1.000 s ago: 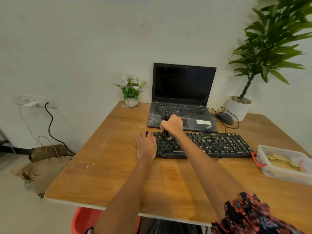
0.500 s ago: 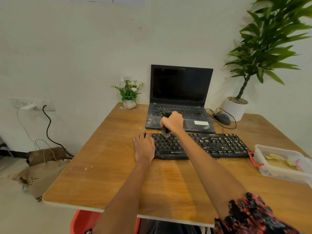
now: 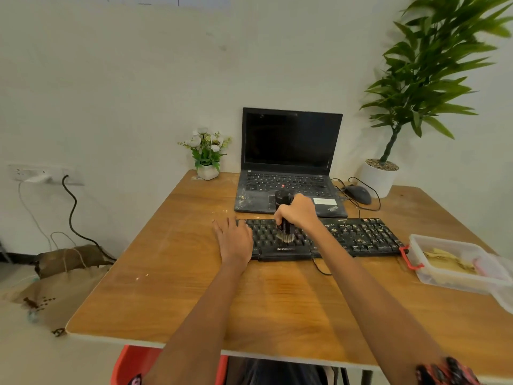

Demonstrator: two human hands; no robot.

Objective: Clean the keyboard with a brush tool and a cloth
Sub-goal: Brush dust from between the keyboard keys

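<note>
A black keyboard point(image 3: 358, 237) lies across the middle of the wooden table point(image 3: 172, 290), with pale crumbs on its right half. My right hand point(image 3: 298, 211) grips a black brush tool point(image 3: 283, 218) upright, its bristles resting on the keys left of centre. My left hand point(image 3: 233, 240) lies flat, palm down, on the keyboard's left end and the table beside it. I see no cloth.
Behind the keyboard stands an open dusty laptop point(image 3: 288, 162). A small flower pot point(image 3: 206, 155) sits at its left, a mouse point(image 3: 358, 193) and a tall potted plant point(image 3: 380, 176) at its right. A clear plastic box point(image 3: 455, 262) with a red latch holds scraps at the right.
The brush in my right hand has moved toward me, from the keyboard's back edge down onto the middle rows. My left hand has stayed put on the left end.
</note>
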